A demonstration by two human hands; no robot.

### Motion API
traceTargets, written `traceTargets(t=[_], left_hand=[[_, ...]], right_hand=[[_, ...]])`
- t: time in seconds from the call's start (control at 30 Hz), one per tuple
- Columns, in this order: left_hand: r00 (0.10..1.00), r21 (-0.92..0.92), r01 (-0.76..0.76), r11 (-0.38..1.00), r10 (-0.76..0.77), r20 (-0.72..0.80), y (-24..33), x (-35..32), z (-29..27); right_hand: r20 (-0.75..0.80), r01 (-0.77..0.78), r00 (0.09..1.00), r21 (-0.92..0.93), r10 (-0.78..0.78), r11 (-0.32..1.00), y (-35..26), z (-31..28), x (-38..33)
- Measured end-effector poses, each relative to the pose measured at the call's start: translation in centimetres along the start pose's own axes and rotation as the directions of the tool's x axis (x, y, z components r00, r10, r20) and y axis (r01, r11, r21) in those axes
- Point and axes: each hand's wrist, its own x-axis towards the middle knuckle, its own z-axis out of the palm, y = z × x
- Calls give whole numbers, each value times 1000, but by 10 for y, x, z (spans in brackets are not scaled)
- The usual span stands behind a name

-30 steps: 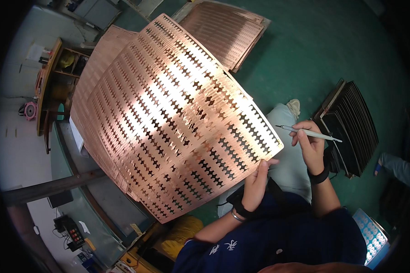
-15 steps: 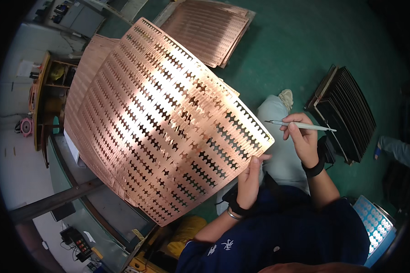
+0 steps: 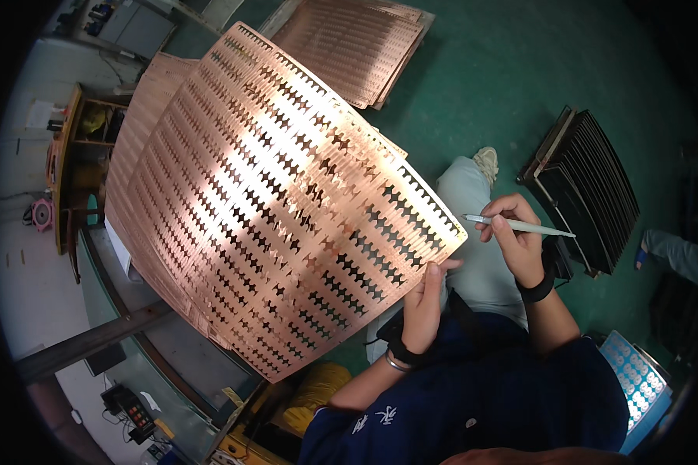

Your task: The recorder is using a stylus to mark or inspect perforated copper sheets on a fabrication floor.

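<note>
A large copper-coloured sheet [image 3: 233,194], punched with rows of toothed slots, slants across the middle and shines in a bright band. At its near right edge my left hand [image 3: 424,310] grips the sheet, thumb on top and fingers mostly hidden beneath. My right hand [image 3: 517,240] is closed in a pen grip around a slim pen-shaped tool [image 3: 537,229] with a pale tapered handle. Its thin tip points left, close to the sheet's right corner; whether it touches, I cannot tell. More copper sheets [image 3: 143,116] lie beneath the far left part.
Another stack of copper sheets [image 3: 341,46] stands at the far side. On the green floor to the right is a dark ribbed stack [image 3: 589,190]. A metal bar [image 3: 93,341] crosses at the left, and a blue panel with white discs [image 3: 636,384] lies at the lower right.
The tool has turned slightly in my right hand, its tip moving a little right and nearer to me. In the picture, the sheet sits slightly higher and further left. My left hand keeps its hold.
</note>
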Motion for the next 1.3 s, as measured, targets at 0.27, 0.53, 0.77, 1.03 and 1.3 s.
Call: traceTargets(t=[0.27,0.53,0.77,1.03,1.3], left_hand=[[1000,-14,-23,1000,23,-2,-3,1,-1],[1000,-25,-7,1000,7,3,-4,1,-1],[1000,-27,-10,1000,10,3,-4,1,0],[1000,-31,-8,999,9,3,-3,1,-1],[1000,-8,-14,1000,14,1,-3,0,0]], right_hand=[[47,-38,998,21,37,999,-8,8,2],[102,111,991,-257,-87,960,-6,6,3],[126,169,983,-337,-133,926,-10,8,5],[120,154,986,-353,-119,923,-7,12,4],[137,163,983,-326,-124,931,-1,14,1]])
